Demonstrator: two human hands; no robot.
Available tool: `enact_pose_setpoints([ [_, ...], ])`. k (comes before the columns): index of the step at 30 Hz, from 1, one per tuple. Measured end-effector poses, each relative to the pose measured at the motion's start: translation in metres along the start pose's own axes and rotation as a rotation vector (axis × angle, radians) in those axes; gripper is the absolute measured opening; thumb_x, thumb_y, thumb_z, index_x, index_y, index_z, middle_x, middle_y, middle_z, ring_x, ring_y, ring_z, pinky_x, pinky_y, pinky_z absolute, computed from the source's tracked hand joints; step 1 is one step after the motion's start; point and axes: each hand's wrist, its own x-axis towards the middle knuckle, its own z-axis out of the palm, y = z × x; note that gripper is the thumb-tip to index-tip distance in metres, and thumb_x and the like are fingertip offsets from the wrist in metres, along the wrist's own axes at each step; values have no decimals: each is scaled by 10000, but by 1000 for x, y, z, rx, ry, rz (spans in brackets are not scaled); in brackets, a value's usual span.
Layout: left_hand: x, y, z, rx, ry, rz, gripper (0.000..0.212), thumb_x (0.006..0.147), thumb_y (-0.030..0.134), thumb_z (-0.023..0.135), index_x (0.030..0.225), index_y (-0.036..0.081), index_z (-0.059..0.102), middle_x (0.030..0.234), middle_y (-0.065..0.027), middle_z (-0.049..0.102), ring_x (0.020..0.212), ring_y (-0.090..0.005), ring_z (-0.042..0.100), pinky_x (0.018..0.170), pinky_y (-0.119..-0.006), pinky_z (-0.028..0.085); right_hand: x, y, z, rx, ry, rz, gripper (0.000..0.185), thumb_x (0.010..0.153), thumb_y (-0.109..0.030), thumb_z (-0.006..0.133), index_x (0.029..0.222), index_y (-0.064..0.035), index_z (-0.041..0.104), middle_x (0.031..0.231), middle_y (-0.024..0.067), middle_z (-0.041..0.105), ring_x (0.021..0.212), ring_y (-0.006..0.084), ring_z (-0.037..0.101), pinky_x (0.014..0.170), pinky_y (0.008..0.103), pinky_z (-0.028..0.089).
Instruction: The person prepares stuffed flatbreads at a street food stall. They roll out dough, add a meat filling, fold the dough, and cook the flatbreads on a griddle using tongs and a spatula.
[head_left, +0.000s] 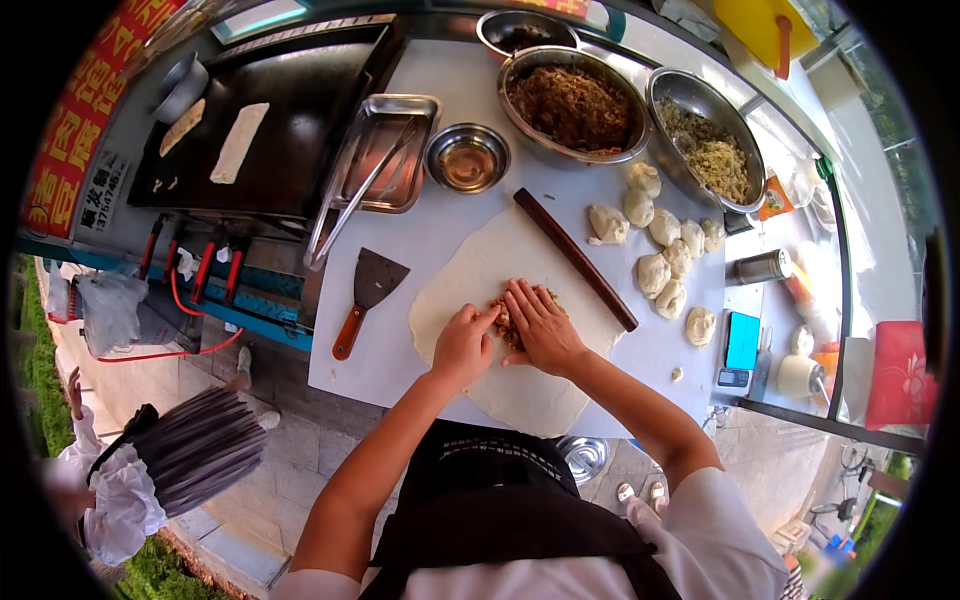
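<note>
A thin, wide sheet of rolled dough (465, 262) lies on the pale worktop before me. On its middle sits a heap of brown filling (507, 328). My right hand (541, 328) rests flat over the filling with nothing in its grasp, covering most of it. At the heap's left edge my left hand (463, 343) touches the filling with its extended index finger; its other fingers are curled and its thumb stands apart. A dark wooden rolling pin (576, 259) lies slanted across the dough's right side. Left of the dough is a scraper (366, 298) with a wooden handle.
Several dough balls (664, 226) sit to the right, near a digital scale (741, 341). Steel bowls of brown filling (574, 112) and chopped filling (712, 150) stand behind. Tongs (367, 195) cross a steel tray (405, 196) beside the griddle (289, 112). Another person (150, 465) is at left.
</note>
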Motion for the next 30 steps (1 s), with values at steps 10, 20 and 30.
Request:
enact_pose_setpoints([
  [10,-13,-3,-17,99,-33,117,252,780,-12,584,949,93,739,914,-88,560,889,-265,597,751,-385,516,-6,-31,4,54,-3,-82,1037,820,-688,501,1475,71,232,1566,220,208,1474,348,149,1209,450,111],
  [20,-24,-2,-21,-47,31,-44,192,825,15,588,949,84,718,908,-85,589,731,-277,628,675,-382,515,-47,-22,4,63,-100,-179,1007,838,-648,522,1465,87,240,1567,223,205,1472,334,170,1210,433,126],
  [30,-3,2,5,-20,30,-150,124,836,107,695,880,40,600,781,-92,646,677,-249,636,642,-370,505,-65,7,2,54,26,138,1111,776,-708,530,1448,126,234,1553,279,181,1469,375,148,1209,446,120],
])
